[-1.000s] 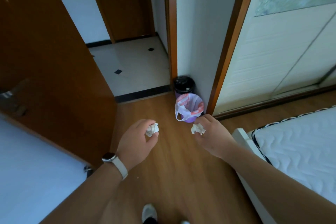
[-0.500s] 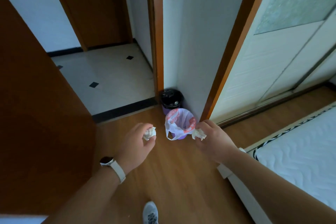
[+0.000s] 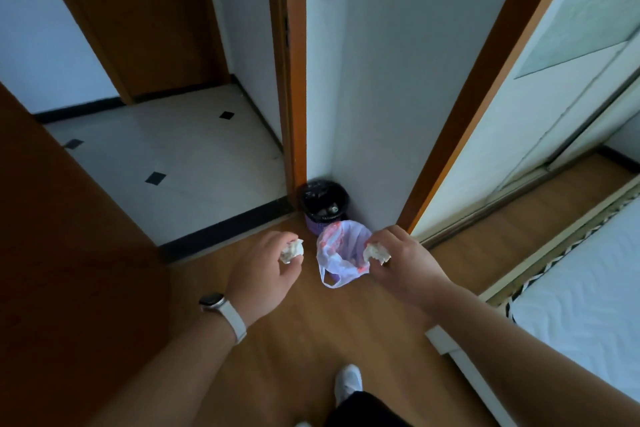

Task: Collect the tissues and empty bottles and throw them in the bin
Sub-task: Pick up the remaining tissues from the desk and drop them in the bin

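Observation:
My left hand (image 3: 263,270) pinches a crumpled white tissue (image 3: 292,251) at its fingertips. My right hand (image 3: 401,263) pinches a second crumpled tissue (image 3: 375,252) right at the rim of a bin lined with a white and pink plastic bag (image 3: 341,255). That bin stands on the wooden floor in the corner by the wall. Just behind it is a purple bin with a black liner (image 3: 323,206), holding some rubbish. The left hand hangs a little to the left of the white-bagged bin.
An open brown door (image 3: 69,236) fills the left side. A tiled hallway (image 3: 166,156) lies beyond the black threshold. A bed with a white mattress (image 3: 571,305) is at the right, a sliding wardrobe (image 3: 536,97) behind it. My white shoe (image 3: 348,383) is below.
I have stepped closer to the bins, which now sit directly between my hands. My right hand with its tissue has reached the bag's rim. Both tissues stay held.

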`<action>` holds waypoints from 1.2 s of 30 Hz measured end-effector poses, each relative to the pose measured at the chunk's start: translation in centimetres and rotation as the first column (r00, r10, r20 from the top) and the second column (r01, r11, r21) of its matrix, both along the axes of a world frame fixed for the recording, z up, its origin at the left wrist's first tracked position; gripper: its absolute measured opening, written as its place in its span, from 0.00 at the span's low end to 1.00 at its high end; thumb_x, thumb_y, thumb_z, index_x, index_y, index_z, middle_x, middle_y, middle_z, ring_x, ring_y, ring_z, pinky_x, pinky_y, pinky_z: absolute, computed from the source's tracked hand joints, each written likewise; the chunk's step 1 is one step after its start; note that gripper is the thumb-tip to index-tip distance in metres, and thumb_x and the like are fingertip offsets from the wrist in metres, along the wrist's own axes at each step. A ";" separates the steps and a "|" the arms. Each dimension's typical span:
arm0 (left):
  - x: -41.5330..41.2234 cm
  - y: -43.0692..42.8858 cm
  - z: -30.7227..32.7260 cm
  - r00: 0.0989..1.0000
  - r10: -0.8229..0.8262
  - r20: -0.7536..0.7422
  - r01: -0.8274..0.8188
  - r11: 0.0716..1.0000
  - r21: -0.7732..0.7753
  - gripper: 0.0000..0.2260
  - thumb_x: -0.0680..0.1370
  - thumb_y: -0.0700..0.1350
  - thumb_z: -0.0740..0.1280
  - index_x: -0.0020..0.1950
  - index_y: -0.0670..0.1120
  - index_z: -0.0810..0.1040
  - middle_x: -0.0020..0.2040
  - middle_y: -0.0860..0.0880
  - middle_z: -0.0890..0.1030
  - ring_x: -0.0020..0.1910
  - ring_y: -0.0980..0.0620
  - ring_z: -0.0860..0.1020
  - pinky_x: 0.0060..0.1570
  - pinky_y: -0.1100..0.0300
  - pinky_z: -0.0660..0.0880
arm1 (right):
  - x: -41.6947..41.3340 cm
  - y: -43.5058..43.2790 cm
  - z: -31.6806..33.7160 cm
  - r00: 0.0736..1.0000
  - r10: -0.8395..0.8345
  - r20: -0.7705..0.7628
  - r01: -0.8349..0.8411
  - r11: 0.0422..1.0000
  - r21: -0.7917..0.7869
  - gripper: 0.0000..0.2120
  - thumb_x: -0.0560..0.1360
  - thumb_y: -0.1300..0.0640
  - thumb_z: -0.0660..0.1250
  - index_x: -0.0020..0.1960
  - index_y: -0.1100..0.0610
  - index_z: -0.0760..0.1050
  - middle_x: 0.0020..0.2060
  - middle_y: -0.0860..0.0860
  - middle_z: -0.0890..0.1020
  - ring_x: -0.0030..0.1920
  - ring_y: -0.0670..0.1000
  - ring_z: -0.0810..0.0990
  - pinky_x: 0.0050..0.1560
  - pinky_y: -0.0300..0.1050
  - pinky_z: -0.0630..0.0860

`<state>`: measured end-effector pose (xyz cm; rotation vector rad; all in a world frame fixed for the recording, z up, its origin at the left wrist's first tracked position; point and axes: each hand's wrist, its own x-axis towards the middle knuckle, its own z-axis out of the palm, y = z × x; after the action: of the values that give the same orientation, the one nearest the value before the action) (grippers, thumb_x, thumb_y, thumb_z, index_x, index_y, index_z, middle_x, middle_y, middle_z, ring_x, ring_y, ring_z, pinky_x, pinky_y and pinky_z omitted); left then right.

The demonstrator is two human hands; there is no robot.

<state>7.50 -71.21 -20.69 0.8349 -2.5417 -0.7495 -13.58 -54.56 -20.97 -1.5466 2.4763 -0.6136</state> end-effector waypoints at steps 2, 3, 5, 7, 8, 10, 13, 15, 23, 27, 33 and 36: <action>-1.5 -1.4 -0.6 1.000 -0.009 0.007 0.009 1.000 0.008 0.13 0.77 0.48 0.68 0.61 0.49 0.77 0.55 0.54 0.78 0.49 0.56 0.76 0.45 0.69 0.71 | -1.0 -1.1 -0.8 1.000 -0.002 0.005 0.002 1.000 0.012 0.20 0.71 0.48 0.72 0.62 0.49 0.74 0.58 0.46 0.75 0.49 0.47 0.77 0.45 0.36 0.77; -2.3 -2.1 -0.9 1.000 -0.018 0.013 0.018 1.000 0.009 0.13 0.77 0.48 0.68 0.61 0.49 0.77 0.54 0.55 0.78 0.49 0.57 0.76 0.44 0.69 0.71 | -1.7 -1.7 -1.3 1.000 -0.002 0.014 0.002 1.000 0.014 0.21 0.71 0.48 0.72 0.62 0.48 0.74 0.58 0.46 0.75 0.50 0.47 0.77 0.45 0.36 0.77; -4.1 -3.5 -1.3 0.999 -0.040 0.016 0.040 0.999 0.001 0.13 0.77 0.48 0.68 0.61 0.49 0.77 0.54 0.55 0.78 0.48 0.57 0.75 0.43 0.71 0.70 | -3.1 -3.0 -2.4 0.999 -0.012 0.034 0.011 1.000 0.016 0.21 0.71 0.48 0.72 0.62 0.48 0.74 0.58 0.46 0.75 0.50 0.47 0.78 0.46 0.35 0.76; -6.0 -4.9 -1.8 0.998 -0.060 0.024 0.060 0.998 0.014 0.13 0.77 0.49 0.68 0.61 0.49 0.76 0.54 0.55 0.77 0.50 0.57 0.76 0.45 0.70 0.72 | -4.5 -4.5 -3.5 0.999 -0.012 0.047 0.011 1.000 0.023 0.21 0.72 0.48 0.72 0.63 0.49 0.73 0.59 0.47 0.76 0.51 0.48 0.78 0.47 0.36 0.75; -6.9 -5.5 -2.0 0.997 -0.067 0.037 0.066 0.998 0.022 0.14 0.77 0.49 0.68 0.62 0.50 0.76 0.55 0.56 0.77 0.50 0.58 0.76 0.46 0.70 0.73 | -5.2 -5.4 -4.1 0.999 -0.007 0.054 0.006 1.000 0.029 0.20 0.72 0.48 0.71 0.62 0.50 0.73 0.59 0.47 0.76 0.52 0.50 0.77 0.47 0.38 0.76; -8.7 -6.9 -2.5 0.994 -0.074 0.081 0.072 0.997 0.029 0.14 0.78 0.50 0.67 0.63 0.51 0.75 0.55 0.57 0.77 0.50 0.59 0.76 0.44 0.75 0.69 | -6.5 -7.3 -5.1 0.997 -0.001 0.082 -0.002 0.999 0.032 0.18 0.72 0.50 0.69 0.61 0.50 0.74 0.58 0.48 0.76 0.52 0.52 0.77 0.47 0.43 0.78; -12.0 -9.5 -3.6 0.990 -0.093 0.106 0.085 0.993 0.079 0.15 0.78 0.51 0.67 0.64 0.51 0.75 0.55 0.58 0.77 0.51 0.60 0.76 0.45 0.76 0.68 | -9.0 -10.3 -6.2 0.991 -0.006 0.136 0.002 1.000 0.030 0.17 0.70 0.51 0.66 0.59 0.52 0.75 0.56 0.50 0.76 0.50 0.54 0.77 0.48 0.48 0.77; -14.7 -11.5 -4.1 0.987 -0.113 0.113 0.102 0.990 0.097 0.15 0.78 0.50 0.67 0.65 0.51 0.75 0.56 0.57 0.77 0.52 0.60 0.76 0.48 0.72 0.71 | -11.1 -12.0 -6.8 0.992 -0.024 0.128 0.020 0.999 0.034 0.17 0.69 0.53 0.67 0.57 0.53 0.75 0.54 0.51 0.77 0.47 0.55 0.77 0.47 0.49 0.76; -24.0 -17.0 -5.4 0.960 -0.259 0.109 0.256 0.966 0.047 0.15 0.78 0.48 0.67 0.63 0.48 0.76 0.56 0.53 0.78 0.53 0.57 0.76 0.50 0.71 0.71 | -18.3 -16.1 -8.1 0.986 -0.100 0.132 0.099 0.995 0.014 0.15 0.70 0.59 0.71 0.56 0.57 0.78 0.52 0.53 0.79 0.47 0.56 0.78 0.43 0.40 0.68; -26.9 -19.1 -6.5 0.943 -0.314 0.110 0.312 0.949 0.036 0.14 0.78 0.48 0.66 0.64 0.48 0.75 0.58 0.54 0.78 0.55 0.56 0.77 0.53 0.61 0.76 | -20.2 -17.4 -8.3 0.981 -0.124 0.148 0.126 0.992 -0.004 0.12 0.69 0.61 0.70 0.52 0.55 0.78 0.49 0.52 0.78 0.43 0.55 0.78 0.39 0.46 0.75; -31.0 -22.3 -11.8 0.901 -0.414 0.128 0.410 0.910 0.061 0.14 0.78 0.45 0.66 0.63 0.48 0.75 0.57 0.52 0.78 0.55 0.54 0.77 0.52 0.60 0.76 | -21.9 -19.1 -12.5 0.968 -0.185 0.168 0.181 0.983 0.035 0.14 0.68 0.59 0.71 0.54 0.57 0.77 0.50 0.54 0.78 0.40 0.58 0.79 0.35 0.48 0.77; -33.0 -23.7 -16.3 0.876 -0.463 0.139 0.452 0.886 0.101 0.14 0.77 0.45 0.68 0.62 0.46 0.77 0.56 0.49 0.79 0.53 0.51 0.78 0.50 0.57 0.77 | -22.3 -20.6 -16.0 0.956 -0.231 0.178 0.223 0.973 0.064 0.12 0.67 0.60 0.72 0.50 0.58 0.78 0.47 0.54 0.79 0.42 0.58 0.79 0.41 0.42 0.73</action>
<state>-25.48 -94.86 -36.97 0.3091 -2.9164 -0.9407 -35.93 -75.19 -36.95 -1.1402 2.5234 -0.6979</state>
